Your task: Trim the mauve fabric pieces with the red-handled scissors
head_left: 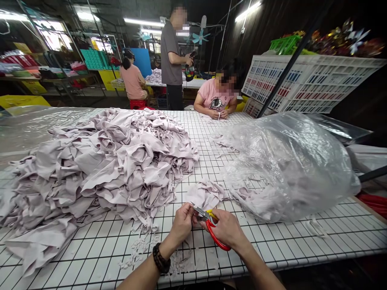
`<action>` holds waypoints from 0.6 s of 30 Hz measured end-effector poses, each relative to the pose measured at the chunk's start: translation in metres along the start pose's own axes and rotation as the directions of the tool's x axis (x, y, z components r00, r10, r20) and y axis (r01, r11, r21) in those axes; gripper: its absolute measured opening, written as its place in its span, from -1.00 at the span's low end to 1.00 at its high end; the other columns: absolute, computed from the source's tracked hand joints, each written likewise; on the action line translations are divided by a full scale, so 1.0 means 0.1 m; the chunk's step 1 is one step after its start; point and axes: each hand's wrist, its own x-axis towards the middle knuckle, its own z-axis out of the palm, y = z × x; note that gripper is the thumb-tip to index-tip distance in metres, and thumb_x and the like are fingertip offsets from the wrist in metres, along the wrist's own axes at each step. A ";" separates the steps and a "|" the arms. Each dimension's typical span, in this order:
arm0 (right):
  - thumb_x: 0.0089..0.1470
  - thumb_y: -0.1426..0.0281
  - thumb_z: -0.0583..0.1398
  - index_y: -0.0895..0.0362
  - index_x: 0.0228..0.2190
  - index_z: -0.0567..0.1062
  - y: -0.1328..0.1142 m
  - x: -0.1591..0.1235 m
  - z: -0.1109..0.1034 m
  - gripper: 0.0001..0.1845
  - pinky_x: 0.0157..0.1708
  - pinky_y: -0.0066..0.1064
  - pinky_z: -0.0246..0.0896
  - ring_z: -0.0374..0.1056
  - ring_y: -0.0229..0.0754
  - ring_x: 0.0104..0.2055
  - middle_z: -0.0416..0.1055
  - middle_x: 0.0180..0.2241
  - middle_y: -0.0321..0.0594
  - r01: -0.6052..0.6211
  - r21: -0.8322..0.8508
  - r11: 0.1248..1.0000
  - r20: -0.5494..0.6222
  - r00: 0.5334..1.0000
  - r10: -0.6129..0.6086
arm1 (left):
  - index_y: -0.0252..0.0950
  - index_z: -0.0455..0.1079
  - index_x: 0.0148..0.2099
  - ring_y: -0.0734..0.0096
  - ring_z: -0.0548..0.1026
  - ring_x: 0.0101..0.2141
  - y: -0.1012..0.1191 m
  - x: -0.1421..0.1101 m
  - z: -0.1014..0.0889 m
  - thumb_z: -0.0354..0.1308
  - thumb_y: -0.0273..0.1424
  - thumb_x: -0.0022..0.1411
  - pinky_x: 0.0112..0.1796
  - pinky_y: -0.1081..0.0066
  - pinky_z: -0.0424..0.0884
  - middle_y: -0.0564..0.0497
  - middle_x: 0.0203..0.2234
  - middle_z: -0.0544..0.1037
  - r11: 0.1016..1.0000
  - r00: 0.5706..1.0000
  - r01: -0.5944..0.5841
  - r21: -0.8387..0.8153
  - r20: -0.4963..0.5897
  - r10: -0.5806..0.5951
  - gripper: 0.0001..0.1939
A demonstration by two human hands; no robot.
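Note:
My right hand grips a pair of scissors with one red and one yellow handle. The metal blades point up and left, to the fingers of my left hand. That hand is closed in a pinch at a pale lilac cloth piece, which lies on the table just beyond the blades. The pinched edge itself is mostly hidden by my fingers. Small cloth snippets are scattered below and left of my hands. A dark beaded bracelet circles my left wrist.
A large heap of pale lilac cloth pieces covers the left of the grid-patterned table. At right lies a clear plastic bag with cloth inside. Across the table a person handles cloth. White crates stand behind the bag.

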 end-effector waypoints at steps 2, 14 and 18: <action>-0.01 0.05 0.19 0.08 -0.55 0.36 0.02 0.00 0.02 -0.64 -0.52 -0.44 -0.11 0.23 -0.23 -0.52 0.38 -0.56 -0.30 0.004 -0.021 1.000 -0.007 1.000 -0.004 | -0.25 0.29 -0.40 0.47 0.31 -0.64 0.00 0.00 0.00 -0.01 -0.18 0.28 -0.54 0.47 0.23 0.09 -0.65 0.37 1.000 1.000 0.002 0.000 0.004 -0.002 -0.71; 0.02 0.11 0.17 0.09 -0.62 0.33 0.13 0.00 0.12 -0.63 -0.53 -0.45 -0.06 0.24 -0.24 -0.55 0.39 -0.60 -0.30 0.043 0.009 0.999 -0.042 0.998 -0.043 | -0.29 0.28 -0.39 0.51 0.27 -0.68 -0.03 0.01 0.00 -0.03 -0.17 0.28 -0.60 0.50 0.21 0.10 -0.68 0.36 1.000 1.000 0.003 0.007 0.030 -0.003 -0.68; 0.00 0.14 0.18 0.08 -0.60 0.27 0.32 0.07 0.01 -0.67 -0.56 -0.49 0.00 0.18 -0.26 -0.56 0.29 -0.63 -0.37 -0.067 0.211 0.975 -0.011 0.997 0.071 | -0.30 0.28 -0.39 0.49 0.30 -0.63 0.01 0.03 -0.04 -0.02 -0.18 0.28 -0.54 0.48 0.24 0.10 -0.64 0.36 1.000 1.000 -0.024 0.015 0.020 0.024 -0.69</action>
